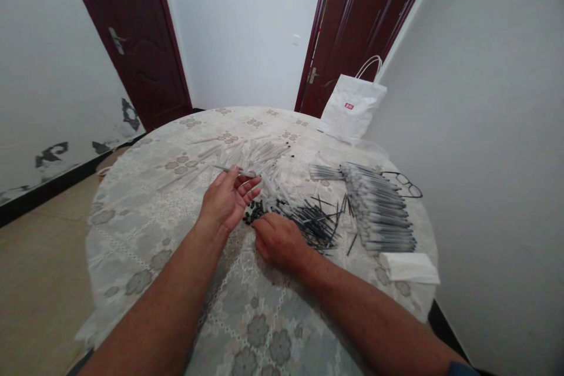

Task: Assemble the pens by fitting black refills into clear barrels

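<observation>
Between thumb and fingers, my left hand (228,194) holds a slim pen (247,174), raised a little above the table and lying nearly level. My right hand (279,239) is down at a small heap of black caps (255,209), its fingers pinched at the heap's near edge. Whether a cap is between those fingertips is hidden. Right of the caps lies a loose pile of dark pen refills (317,223). Beyond both hands, clear pen barrels (259,155) are spread over the cloth.
A neat stack of pens (381,208) lies on the right, with eyeglasses (412,187) beside it and a folded white tissue pack (409,268) nearer. At the far right edge stands a white paper bag (352,106). A patterned cloth (145,235) covers the round table.
</observation>
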`<state>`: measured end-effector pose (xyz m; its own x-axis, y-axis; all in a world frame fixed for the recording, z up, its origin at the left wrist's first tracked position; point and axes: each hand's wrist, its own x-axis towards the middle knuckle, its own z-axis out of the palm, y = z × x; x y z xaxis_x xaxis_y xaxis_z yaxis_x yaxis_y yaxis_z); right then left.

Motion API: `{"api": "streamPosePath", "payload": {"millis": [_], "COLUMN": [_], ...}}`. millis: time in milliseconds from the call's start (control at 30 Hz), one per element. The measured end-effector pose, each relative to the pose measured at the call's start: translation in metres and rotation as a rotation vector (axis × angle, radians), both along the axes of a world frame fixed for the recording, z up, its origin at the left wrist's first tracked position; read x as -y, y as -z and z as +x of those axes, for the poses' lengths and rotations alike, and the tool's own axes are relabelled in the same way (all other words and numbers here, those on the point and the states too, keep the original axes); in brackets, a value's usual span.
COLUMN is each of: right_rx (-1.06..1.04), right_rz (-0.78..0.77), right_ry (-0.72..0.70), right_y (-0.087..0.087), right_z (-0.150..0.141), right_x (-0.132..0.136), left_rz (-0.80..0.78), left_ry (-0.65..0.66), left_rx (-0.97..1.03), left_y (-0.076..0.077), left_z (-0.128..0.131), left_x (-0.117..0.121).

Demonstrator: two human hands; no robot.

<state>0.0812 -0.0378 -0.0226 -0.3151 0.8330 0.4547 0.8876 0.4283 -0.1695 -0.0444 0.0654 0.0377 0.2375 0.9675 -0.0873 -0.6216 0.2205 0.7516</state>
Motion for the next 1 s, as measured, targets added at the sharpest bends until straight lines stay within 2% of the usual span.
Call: {"api": "streamPosePath", "payload": {"millis": [133,233,400,467,633,1000], "right_rx": [-0.468,-0.822,-1.183,-1.226,-1.145,-1.140], "right_rz": [0.065,0.066,0.012,-0.017,-0.032,-0.063], "right_ry": [0.102,0.187,0.168,0.166,0.155,0.131], "right_y": [-0.018,-0.024,-0.023,-0.023,-0.024,-0.014], "right_z": [0.014,0.025,0.033,0.033,0.029,0.029], "right_x": [0.001,-0.003,-0.012,-0.012,-0.007,-0.009], "left_rz": [0.023,0.040,0.043,0.026,-0.006,-0.031], "left_ry": [0.045,0.096,0.171,0.194,0.203,0.204], "left_rx": [-0.033,-0.084,-0.131,-0.135,-0.118,-0.037], "left_y": [-0.001,-0.002,-0.002,0.000,0.007,0.017], "left_z": [0.004,0.009,0.012,0.010,0.004,0.002], "left_x": [0.005,0.011,0.026,0.032,0.040,0.032]}}
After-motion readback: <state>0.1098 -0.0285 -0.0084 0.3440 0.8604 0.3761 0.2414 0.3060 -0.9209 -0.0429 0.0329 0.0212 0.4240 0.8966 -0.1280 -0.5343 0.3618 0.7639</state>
